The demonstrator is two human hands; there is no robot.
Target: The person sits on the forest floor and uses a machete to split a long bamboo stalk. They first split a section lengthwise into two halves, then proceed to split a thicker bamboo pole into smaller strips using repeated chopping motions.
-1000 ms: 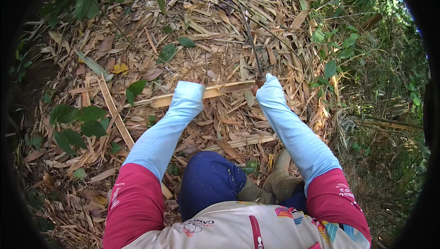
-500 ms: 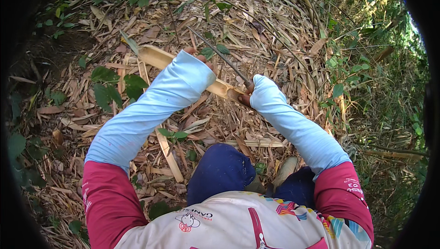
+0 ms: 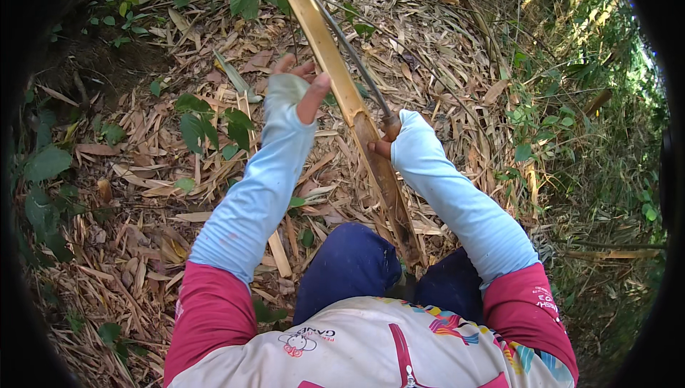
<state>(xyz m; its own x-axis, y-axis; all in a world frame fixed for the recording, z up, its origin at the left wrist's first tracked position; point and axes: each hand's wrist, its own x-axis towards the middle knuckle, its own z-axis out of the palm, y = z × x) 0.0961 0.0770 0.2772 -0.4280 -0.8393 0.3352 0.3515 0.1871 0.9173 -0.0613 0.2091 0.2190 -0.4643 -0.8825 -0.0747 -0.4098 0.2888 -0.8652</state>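
A long piece of split bamboo (image 3: 330, 58) slants before me, its pale end far out and its brown end down between my knees. My right hand (image 3: 387, 142) is closed around the handle of a machete (image 3: 357, 62), with a finger or thumb pressed to the bamboo's edge. The machete's narrow dark blade points away, close along the right side of the bamboo. To the left of the bamboo, my left hand (image 3: 294, 92) is open and holds nothing, thumb and fingers apart. Light blue sleeves cover both my wrists.
Dry leaves and bamboo scraps (image 3: 143, 224) litter the ground. A pale bamboo strip (image 3: 278, 254) lies left of my knee (image 3: 347, 263). Leafy green plants (image 3: 193, 124) grow at the left, and thicker brush (image 3: 592, 167) stands at the right.
The bamboo has swung from lying crosswise to pointing away from me. My left hand has let go of it and opened. My right hand stays nearly in place with the machete.
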